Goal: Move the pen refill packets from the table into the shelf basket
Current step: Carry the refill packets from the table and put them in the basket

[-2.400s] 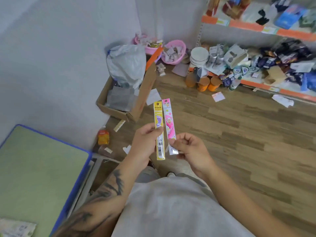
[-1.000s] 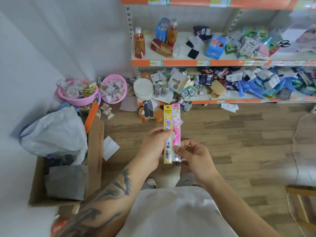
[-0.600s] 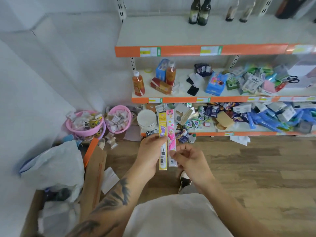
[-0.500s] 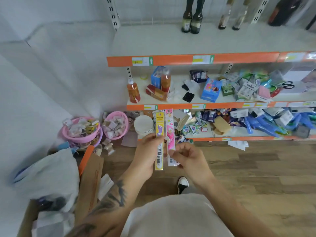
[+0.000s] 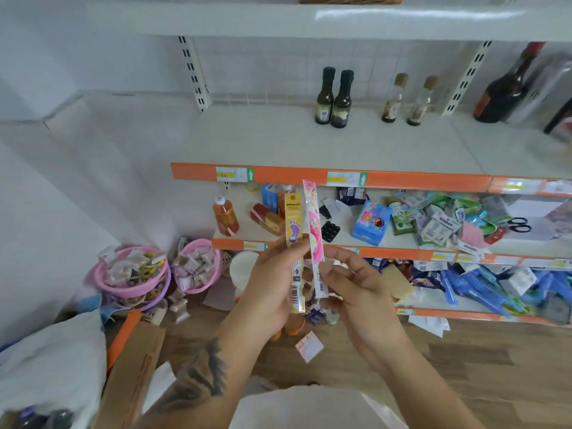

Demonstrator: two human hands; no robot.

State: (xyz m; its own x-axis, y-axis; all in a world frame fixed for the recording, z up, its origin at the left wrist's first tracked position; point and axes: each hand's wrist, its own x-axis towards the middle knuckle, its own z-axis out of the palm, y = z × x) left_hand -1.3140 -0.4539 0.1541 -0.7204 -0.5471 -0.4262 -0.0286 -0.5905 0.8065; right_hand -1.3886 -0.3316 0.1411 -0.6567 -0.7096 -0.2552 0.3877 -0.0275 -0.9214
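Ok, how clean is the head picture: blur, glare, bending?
Head view: yellow packet and pink packet fairly sharp in the left hand and right hand; bottom-left corner smeared; glare streak on the top shelf edge; shelf lines bow, wide-angle.

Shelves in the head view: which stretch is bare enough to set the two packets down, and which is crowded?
Bare: the white shelf left of the two dark bottles, up to the slotted upright. Crowded: the shelf below, packed from the orange bottle rightward, and the bottom shelf. Both pink baskets on the floor are full.
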